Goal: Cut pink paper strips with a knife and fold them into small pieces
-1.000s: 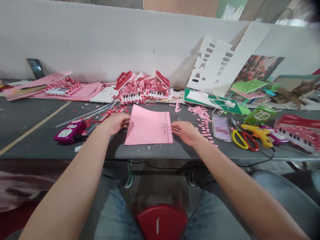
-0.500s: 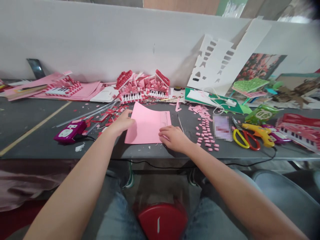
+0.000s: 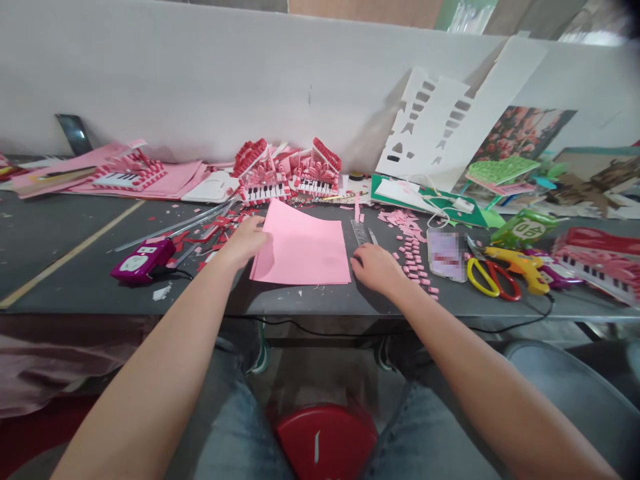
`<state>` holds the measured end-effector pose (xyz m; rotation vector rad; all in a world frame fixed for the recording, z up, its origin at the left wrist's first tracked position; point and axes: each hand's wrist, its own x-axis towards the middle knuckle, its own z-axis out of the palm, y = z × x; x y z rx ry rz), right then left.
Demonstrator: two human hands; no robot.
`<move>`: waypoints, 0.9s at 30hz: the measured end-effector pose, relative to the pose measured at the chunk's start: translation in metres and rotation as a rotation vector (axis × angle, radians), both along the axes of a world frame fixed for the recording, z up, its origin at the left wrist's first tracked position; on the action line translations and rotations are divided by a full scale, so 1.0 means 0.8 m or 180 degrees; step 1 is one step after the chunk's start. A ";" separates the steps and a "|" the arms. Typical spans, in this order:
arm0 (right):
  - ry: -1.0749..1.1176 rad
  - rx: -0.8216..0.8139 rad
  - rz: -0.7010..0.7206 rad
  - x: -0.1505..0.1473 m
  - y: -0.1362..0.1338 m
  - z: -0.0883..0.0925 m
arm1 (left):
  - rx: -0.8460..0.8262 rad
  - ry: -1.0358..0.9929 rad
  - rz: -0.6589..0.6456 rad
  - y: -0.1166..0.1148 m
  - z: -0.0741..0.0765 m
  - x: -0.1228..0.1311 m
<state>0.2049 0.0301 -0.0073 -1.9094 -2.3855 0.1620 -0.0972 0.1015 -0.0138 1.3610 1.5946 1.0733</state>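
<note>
Pink sheets: a small stack of flat pink paper or foam sheets [image 3: 305, 253] lies in front of me on the dark grey tabletop [image 3: 90, 280], near its front edge.
My left hand: my left hand [image 3: 247, 241] is partly closed at the stack's left edge, thumb over the top; whether my fingers reach underneath, I cannot tell.
My right hand: my right hand [image 3: 379, 267] is half curled, palm down, just beyond the right edge, over the near end of a clear plastic ruler [image 3: 359, 231]; I cannot tell how firmly I hold it.
Beside the ruler: a slim, pointed tool [image 3: 373, 237].
Farther right: small pink rolls [image 3: 413, 257], then scissors with yellow and red handles [image 3: 486, 270].
Farther left: a purple box with a white panel [image 3: 143, 262].
Behind: red-and-pink piano-shaped models [image 3: 265, 192].
</note>
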 end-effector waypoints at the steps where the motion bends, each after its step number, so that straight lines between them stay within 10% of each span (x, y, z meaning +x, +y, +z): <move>1: 0.0034 -0.0010 0.0005 0.000 0.000 0.001 | -0.0038 -0.0023 0.0000 -0.002 0.001 0.002; 7: 0.0703 0.0211 -0.0093 0.004 0.005 -0.007 | -0.0022 -0.0224 0.0129 -0.012 0.020 0.011; 11: 0.2563 0.0511 -0.0608 0.002 0.012 -0.007 | 0.0493 -0.1039 0.0736 -0.010 0.045 0.004; 18: 0.5288 -0.0878 -0.0009 -0.033 -0.004 0.036 | 0.1114 -0.1987 0.1328 -0.023 0.046 0.038; 27: 0.5626 -0.0119 -0.0644 -0.045 0.029 0.023 | 0.0996 -0.2235 0.0379 -0.062 0.031 0.094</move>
